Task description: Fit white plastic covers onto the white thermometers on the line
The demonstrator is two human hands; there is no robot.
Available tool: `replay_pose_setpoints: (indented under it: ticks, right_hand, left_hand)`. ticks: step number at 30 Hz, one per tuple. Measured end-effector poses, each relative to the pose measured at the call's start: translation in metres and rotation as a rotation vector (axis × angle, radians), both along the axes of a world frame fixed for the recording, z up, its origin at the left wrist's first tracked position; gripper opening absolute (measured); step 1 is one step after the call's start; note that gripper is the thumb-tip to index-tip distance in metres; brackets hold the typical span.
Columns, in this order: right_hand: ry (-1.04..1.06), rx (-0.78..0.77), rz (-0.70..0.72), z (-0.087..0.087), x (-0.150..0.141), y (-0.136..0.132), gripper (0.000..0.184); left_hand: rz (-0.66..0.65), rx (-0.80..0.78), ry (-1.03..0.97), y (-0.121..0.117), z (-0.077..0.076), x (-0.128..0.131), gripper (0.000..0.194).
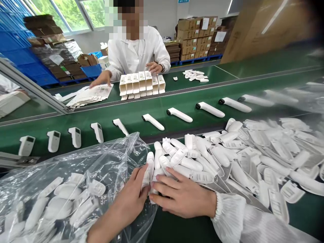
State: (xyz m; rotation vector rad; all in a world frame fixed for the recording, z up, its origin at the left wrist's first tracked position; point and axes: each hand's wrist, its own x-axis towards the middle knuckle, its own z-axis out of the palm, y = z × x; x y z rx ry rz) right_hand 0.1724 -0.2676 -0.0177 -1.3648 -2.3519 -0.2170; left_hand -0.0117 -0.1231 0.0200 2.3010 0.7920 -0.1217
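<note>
My left hand (133,194) is closed around white plastic covers (150,163), thumb on the near side and fingers behind. Beside it, my right hand (184,195) is spread with its fingers apart, fingertips touching the covers next to my left hand. Part of what lies between the two hands is hidden by the fingers. A large heap of similar white covers (227,148) stretches away to the right. To the left, a clear plastic bag (121,152) lies around more of these white covers (68,191).
A green conveyor belt (131,111) runs across beyond the heap, carrying a row of white handheld thermometers (179,115). Across it, a person in a white coat (136,50) has hands near paper sheets (92,94) and small open boxes (136,82). Stacked cartons (188,37) stand behind.
</note>
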Motion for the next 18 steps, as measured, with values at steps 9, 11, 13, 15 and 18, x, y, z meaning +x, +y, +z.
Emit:
replay_pose_setpoints:
  ticks: [9,11,13,15,18]
  right_hand:
    - [0.071,-0.034,0.031,0.002,0.015,0.000,0.056]
    - [0.083,-0.042,0.048,0.000,0.014,-0.001,0.061]
    - [0.087,-0.058,0.039,-0.002,0.012,-0.001,0.061]
    - [0.081,-0.073,0.026,-0.004,0.010,0.000,0.053]
    - [0.056,-0.051,0.029,-0.004,0.007,0.001,0.039]
  left_hand:
    - [0.389,-0.805,-0.268,-0.030,-0.014,0.012,0.062]
    - [0.391,-0.911,-0.305,-0.028,-0.013,0.005,0.067]
    - [0.343,-0.859,-0.306,-0.017,-0.008,0.001,0.068]
    - [0.308,-0.666,-0.246,-0.002,-0.002,0.002,0.065]
    - [0.214,-0.278,-0.075,0.014,0.003,0.014,0.063]
